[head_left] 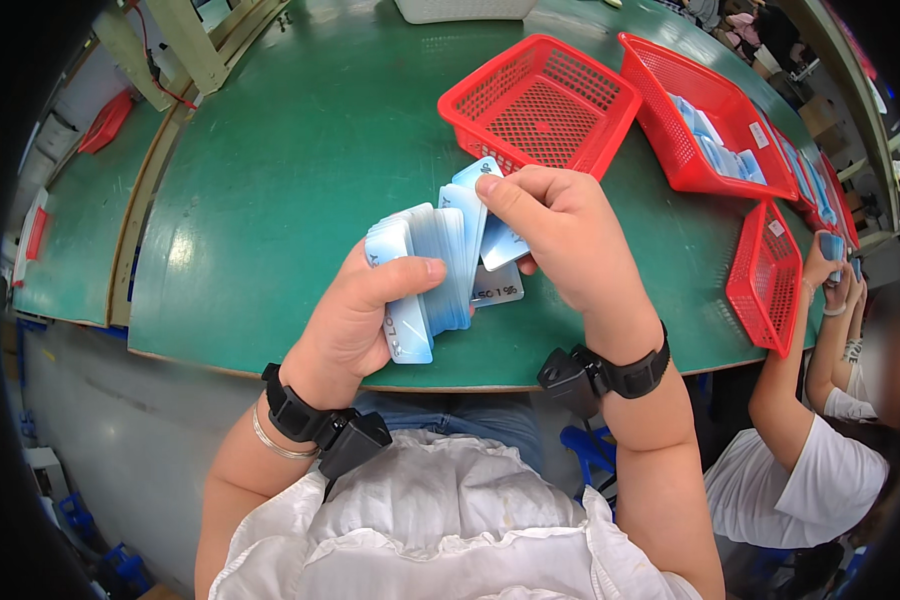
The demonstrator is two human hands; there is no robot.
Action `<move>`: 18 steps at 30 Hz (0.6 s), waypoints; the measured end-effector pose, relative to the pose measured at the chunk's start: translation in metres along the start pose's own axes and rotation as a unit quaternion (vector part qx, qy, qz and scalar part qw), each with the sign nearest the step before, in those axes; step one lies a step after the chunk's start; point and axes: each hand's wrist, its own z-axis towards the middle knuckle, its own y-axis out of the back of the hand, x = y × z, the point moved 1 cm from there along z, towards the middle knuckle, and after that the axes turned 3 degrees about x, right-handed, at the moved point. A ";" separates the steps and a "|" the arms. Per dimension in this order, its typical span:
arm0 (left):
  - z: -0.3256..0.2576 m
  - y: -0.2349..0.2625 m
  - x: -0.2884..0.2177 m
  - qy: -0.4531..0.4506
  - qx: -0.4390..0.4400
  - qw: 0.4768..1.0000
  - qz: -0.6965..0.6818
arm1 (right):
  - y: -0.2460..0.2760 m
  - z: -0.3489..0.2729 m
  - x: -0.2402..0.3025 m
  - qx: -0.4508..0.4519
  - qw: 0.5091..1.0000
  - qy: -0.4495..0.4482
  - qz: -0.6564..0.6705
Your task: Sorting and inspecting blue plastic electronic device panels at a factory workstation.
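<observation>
The left hand (370, 310) is closed around a fanned stack of blue cards (425, 270), thumb across its face, above the near edge of the green worktop (290, 180). The right hand (560, 225) pinches one card (498, 240) at the fan's far end. The cards appear light, thin, stiff and glossy, so probably slippery. Grip the stack by its long edges; pinch single cards at a corner. An empty red basket (540, 100) stands beyond.

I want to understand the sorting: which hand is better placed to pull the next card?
Probably the right hand: its fingertips already pinch one pale blue plastic card, while the left hand grips the fanned stack.
</observation>
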 end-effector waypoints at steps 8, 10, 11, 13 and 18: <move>-0.001 0.005 -0.001 0.053 0.013 0.989 -0.136 | 0.006 0.005 0.003 0.021 0.994 -0.038 0.103; -0.001 0.006 -0.001 0.058 0.003 0.988 -0.143 | 0.008 0.005 0.004 0.017 0.993 -0.040 0.106; -0.001 0.007 0.000 0.063 -0.009 0.987 -0.150 | 0.009 0.004 0.005 0.015 0.994 -0.039 0.105; 0.000 0.009 -0.001 0.067 0.003 0.985 -0.159 | 0.011 0.004 0.005 0.014 0.994 -0.038 0.103; 0.001 0.009 -0.001 0.068 0.017 0.981 -0.178 | 0.012 0.004 0.002 -0.086 0.996 0.015 -0.003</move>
